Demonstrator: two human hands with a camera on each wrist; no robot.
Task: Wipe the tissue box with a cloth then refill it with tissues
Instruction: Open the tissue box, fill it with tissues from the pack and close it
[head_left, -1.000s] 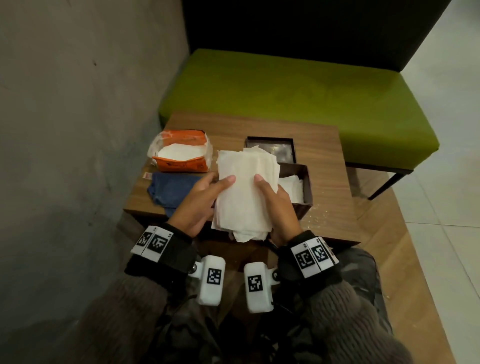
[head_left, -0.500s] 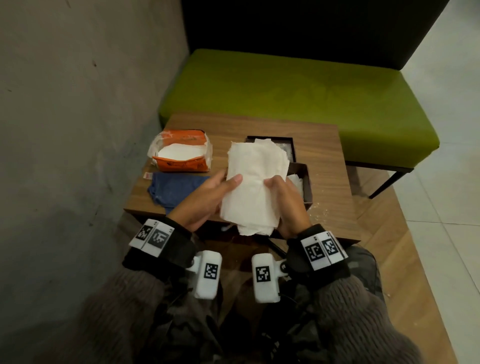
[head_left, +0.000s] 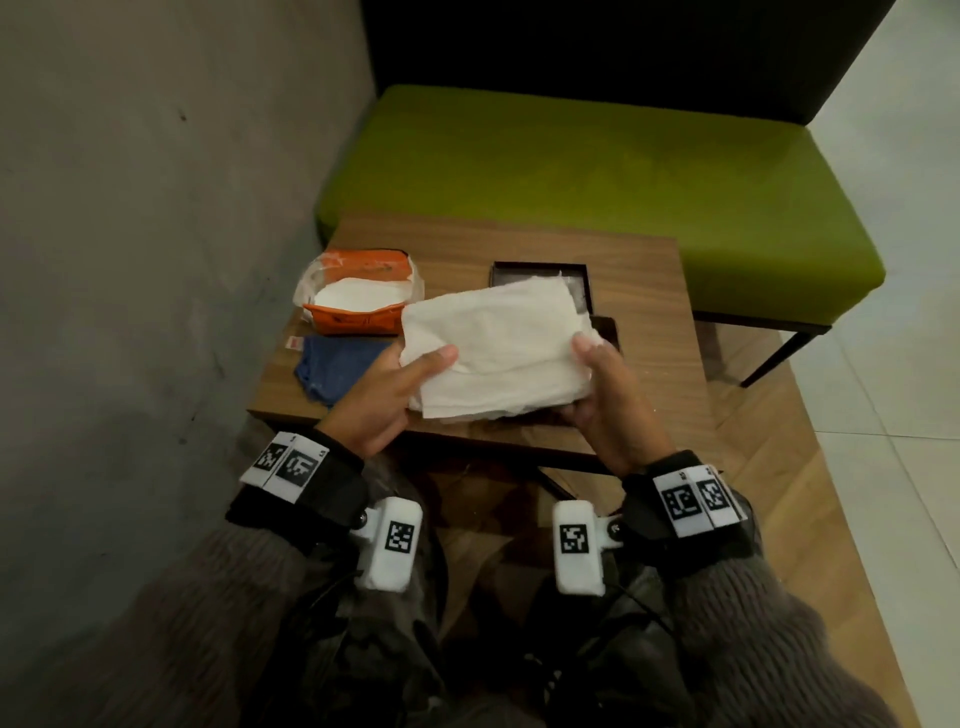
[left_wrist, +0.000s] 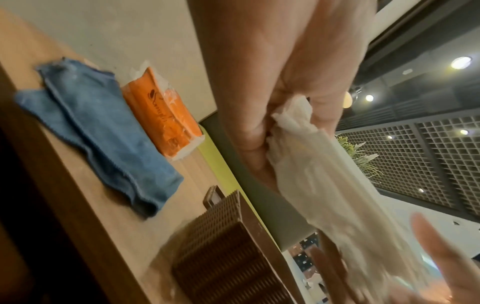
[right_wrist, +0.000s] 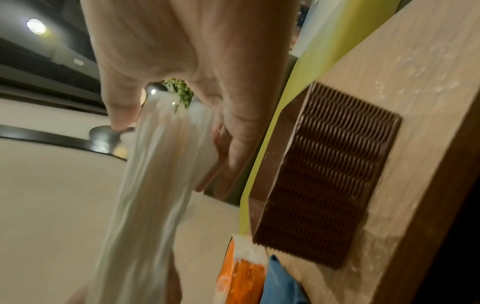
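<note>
Both hands, left hand and right hand, pinch the tissue stack; it should go level into the tissue box.

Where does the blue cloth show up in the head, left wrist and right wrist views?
Head: blue cloth lies left of centre on the table, partly behind the left hand.
Left wrist: left of centre, spread on the table.
Right wrist: only a corner, at the bottom edge.
Shared landmark: the orange tissue pack right beside it in all three.
</note>
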